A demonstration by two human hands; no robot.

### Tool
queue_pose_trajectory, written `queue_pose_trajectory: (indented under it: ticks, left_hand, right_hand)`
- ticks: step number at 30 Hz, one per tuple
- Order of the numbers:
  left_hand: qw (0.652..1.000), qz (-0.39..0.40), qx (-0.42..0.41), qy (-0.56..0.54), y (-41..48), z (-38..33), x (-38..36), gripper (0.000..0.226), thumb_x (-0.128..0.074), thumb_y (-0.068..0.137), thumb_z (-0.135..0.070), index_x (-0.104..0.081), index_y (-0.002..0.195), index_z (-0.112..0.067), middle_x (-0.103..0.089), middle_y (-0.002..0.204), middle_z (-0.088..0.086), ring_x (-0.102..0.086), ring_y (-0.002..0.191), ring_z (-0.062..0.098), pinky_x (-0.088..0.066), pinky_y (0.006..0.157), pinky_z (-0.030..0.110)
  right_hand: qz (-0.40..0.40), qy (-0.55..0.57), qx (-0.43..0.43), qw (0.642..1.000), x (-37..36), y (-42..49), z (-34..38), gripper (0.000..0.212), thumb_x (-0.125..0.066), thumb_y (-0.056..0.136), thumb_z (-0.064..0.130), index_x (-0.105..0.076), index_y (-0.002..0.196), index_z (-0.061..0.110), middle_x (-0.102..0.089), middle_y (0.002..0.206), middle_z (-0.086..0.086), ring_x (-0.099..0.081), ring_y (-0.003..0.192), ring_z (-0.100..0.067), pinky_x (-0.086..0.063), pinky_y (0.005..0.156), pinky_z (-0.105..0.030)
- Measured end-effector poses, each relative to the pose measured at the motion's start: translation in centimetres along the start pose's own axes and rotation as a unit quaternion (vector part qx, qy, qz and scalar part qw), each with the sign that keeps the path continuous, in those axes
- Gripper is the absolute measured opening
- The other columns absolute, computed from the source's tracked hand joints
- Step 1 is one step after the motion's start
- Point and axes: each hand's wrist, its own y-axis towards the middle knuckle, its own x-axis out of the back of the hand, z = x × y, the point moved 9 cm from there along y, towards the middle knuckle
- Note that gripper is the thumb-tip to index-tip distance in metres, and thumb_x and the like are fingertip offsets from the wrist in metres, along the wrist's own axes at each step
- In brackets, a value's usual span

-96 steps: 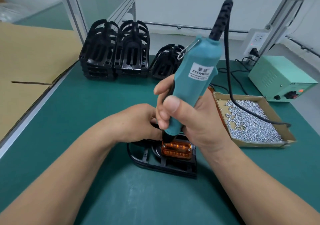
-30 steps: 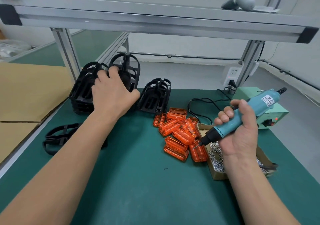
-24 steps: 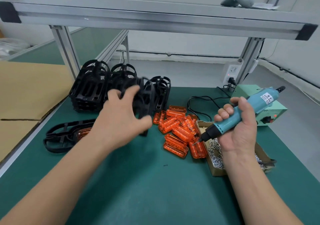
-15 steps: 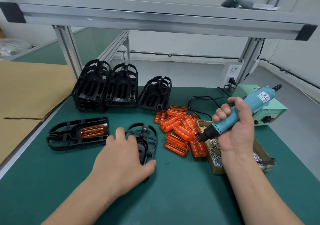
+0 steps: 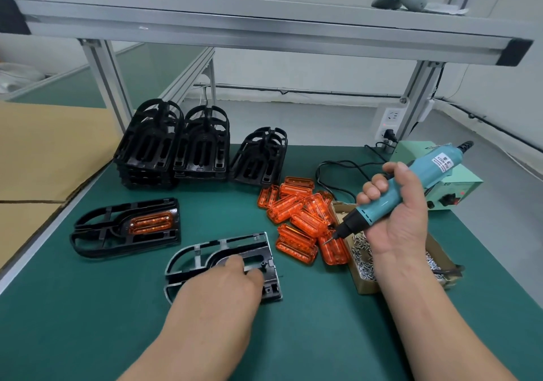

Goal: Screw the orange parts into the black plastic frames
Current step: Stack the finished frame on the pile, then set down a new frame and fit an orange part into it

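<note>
Frame (image 5: 224, 247) now laid flat | left hand (image 5: 223, 289) apparently pressing it

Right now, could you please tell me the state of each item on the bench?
Near frame: empty, flat on the mat, left hand resting on it.
Far-left frame: orange part fitted.
Loose orange parts: piled, unfitted.
Frame stacks: three, at the back.
Electric screwdriver: gripped in right hand, tip pointing at the pile.
Screw box: open, holding screws.
</note>
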Motion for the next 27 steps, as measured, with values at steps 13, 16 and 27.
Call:
queue_pose_trajectory:
  ticks: [13, 16, 27]
  left_hand:
    - [0.975, -0.004, -0.193, -0.109, -0.7, -4.4, 2.1, 0.03, -0.051, 0.102, -0.049, -0.059, 0.124, -0.031, -0.055, 0.118, -0.009, -0.053, 0.117, 0.02, -0.049, 0.096, 0.037]
    - [0.962, -0.07, -0.167, -0.204, 1.8, -2.5, 4.5, 0.023, -0.053, 0.1, -0.053, -0.063, 0.107, -0.033, -0.057, 0.104, -0.015, -0.057, 0.104, 0.008, -0.051, 0.091, 0.036]
    - [0.963, -0.076, -0.161, -0.201, 14.6, -1.5, 2.9, 0.008, -0.072, 0.098, -0.035, -0.075, 0.104, -0.031, -0.063, 0.113, -0.008, -0.048, 0.116, 0.02, -0.05, 0.099, 0.047]
  right_hand:
    - [-0.005, 0.006, 0.001, 1.0, 0.3, 0.2, 0.1, 0.009, -0.067, 0.099, 0.024, -0.065, 0.096, 0.016, -0.05, 0.072, 0.002, -0.051, 0.06, -0.011, -0.048, 0.057, -0.025]
    - [-0.01, 0.008, 0.003, 1.0, 0.4, 0.3, 0.1, 0.009, -0.067, 0.099, 0.024, -0.064, 0.096, 0.016, -0.05, 0.072, 0.002, -0.051, 0.06, -0.01, -0.048, 0.057, -0.025]
    - [-0.026, 0.015, 0.003, 1.0, 0.8, 0.5, 0.3, 0.008, -0.067, 0.099, 0.023, -0.065, 0.096, 0.016, -0.05, 0.072, 0.002, -0.051, 0.06, -0.01, -0.048, 0.056, -0.025]
